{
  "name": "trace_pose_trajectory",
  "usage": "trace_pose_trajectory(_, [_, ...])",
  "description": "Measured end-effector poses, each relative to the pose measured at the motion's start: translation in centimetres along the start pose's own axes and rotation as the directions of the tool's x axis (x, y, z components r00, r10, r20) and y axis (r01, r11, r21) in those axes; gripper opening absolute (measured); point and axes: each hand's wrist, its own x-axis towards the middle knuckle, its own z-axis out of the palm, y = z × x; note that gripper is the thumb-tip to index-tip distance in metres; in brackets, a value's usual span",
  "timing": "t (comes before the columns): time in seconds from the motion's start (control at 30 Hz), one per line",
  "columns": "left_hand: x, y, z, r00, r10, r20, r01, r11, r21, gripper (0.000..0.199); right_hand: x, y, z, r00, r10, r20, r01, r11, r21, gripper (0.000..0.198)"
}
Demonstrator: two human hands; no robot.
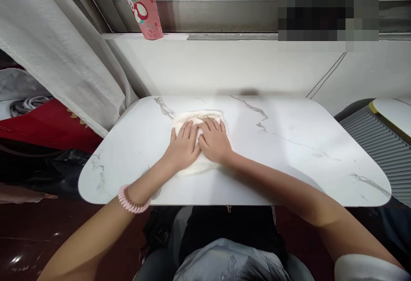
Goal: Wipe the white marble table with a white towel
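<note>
A white cloth (204, 165), bunched into a rough square, lies on the white marble-patterned table (282, 157) in front of me. My left hand (183, 144) presses flat on its left half, fingers spread and pointing away. On the right half rests my right hand (215, 140), palm down with its fingers stretched out. The two thumbs almost meet in the middle. Both hands hide much of the cloth, though its far and near edges show. A pink coiled band (131, 202) circles my left wrist.
A pink patterned cup (143, 9) stands on the window sill beyond the table. A pale curtain (73, 50) hangs at the left, with red fabric (54, 125) beside it. To the right is a grey ribbed surface (372, 144). The table's corners are rounded.
</note>
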Motion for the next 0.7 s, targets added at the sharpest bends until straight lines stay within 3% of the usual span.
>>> trace_pose_trajectory(0.2, [-5.7,-0.7,0.0,1.000,-0.001,-0.017,0.001,1.000,0.018,0.061,-3.2,-3.7,0.6,0.995,-0.089,0.044,0.090,0.996,-0.027,0.034])
trace_pose_trajectory(0.43, [-9.6,-4.2,0.2,0.996,-0.060,-0.069,0.060,0.998,-0.005,0.059,-3.2,-7.5,2.0,0.981,-0.179,0.075,0.178,0.984,0.021,0.039])
trace_pose_trajectory(0.57, [-9.6,-6.1,0.5,0.992,-0.099,-0.073,0.100,0.995,-0.002,0.059,-1.6,-8.8,3.0,0.975,-0.198,0.098,0.197,0.980,0.022,0.039])
trace_pose_trajectory(0.7, [-7.2,-7.7,0.2,0.993,-0.118,-0.026,0.118,0.993,0.019,0.060,1.0,-8.7,3.9,0.977,-0.180,0.117,0.179,0.984,0.021,0.039])
